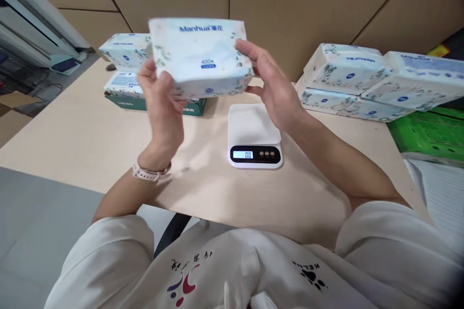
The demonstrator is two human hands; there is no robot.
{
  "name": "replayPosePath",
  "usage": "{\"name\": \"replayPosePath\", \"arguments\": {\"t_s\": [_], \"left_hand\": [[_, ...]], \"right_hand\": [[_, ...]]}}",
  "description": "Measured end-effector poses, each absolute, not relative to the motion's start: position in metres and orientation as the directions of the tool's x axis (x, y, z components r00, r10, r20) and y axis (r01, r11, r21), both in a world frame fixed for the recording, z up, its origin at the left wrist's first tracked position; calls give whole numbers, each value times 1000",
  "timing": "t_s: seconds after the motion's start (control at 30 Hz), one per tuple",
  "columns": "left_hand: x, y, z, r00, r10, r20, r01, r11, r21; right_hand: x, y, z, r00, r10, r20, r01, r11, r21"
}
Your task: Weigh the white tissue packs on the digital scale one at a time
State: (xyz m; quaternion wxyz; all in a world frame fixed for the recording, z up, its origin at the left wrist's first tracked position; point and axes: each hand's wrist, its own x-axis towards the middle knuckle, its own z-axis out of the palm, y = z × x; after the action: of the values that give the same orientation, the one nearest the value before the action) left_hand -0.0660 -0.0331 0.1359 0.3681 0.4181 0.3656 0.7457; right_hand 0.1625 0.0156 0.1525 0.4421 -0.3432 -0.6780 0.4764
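Note:
A white pack of tissues (197,53) with blue lettering and a leafy print is held up above the table between both hands. My left hand (157,94) grips its left end, thumb on the front. At the right end, my right hand (271,84) has its fingers and thumb closed on the pack. Below and a little to the right stands a white kitchen scale (253,125), its lit display reading 0.0. Nothing lies on its plate.
Several tissue packs (350,70) are stacked at the right, beside a green crate (431,135). At the left, more packs (125,50) rest on a dark green box (126,102), partly hidden. Cardboard boxes (308,29) line the back of the wooden table (72,130).

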Motion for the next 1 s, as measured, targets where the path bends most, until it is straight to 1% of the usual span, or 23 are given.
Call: {"name": "replayPosePath", "arguments": {"t_s": [0.1,0.17,0.27,0.33,0.5,0.6,0.7,0.77,0.83,0.93,1.0], "left_hand": [[-48,-25,101,-298,916,269,-275,-353,894],[-40,-24,79,-228,947,225,-266,-282,922],[-31,-32,51,-162,974,157,-203,-189,961],[-27,-41,40,-132,981,139,-146,-158,977],[-23,-56,31,-14,986,169,-66,-169,983],[-24,-60,31,51,985,165,-47,-163,986],[-24,-62,32,92,985,145,-66,-140,988],[-23,-63,33,100,985,139,-84,-131,988],[-22,-63,33,80,989,125,-107,-116,987],[-21,-60,30,-4,998,62,-166,-62,984],[-24,-57,23,-70,998,-1,-201,-13,979]], "right_hand": [[190,15,133,-307,910,276,93,318,-944],[207,12,118,-277,916,291,111,331,-937],[229,-1,93,-217,935,282,126,313,-941],[241,-11,76,-173,952,254,133,278,-951],[257,-29,43,-107,970,217,141,231,-963],[261,-33,34,-110,972,206,153,222,-963],[263,-32,33,-120,971,208,150,225,-963],[262,-31,31,-116,970,213,144,228,-963],[259,-30,27,-62,972,225,122,231,-965],[253,-30,14,132,957,258,77,249,-965],[251,-31,4,244,939,242,61,235,-970]]}}
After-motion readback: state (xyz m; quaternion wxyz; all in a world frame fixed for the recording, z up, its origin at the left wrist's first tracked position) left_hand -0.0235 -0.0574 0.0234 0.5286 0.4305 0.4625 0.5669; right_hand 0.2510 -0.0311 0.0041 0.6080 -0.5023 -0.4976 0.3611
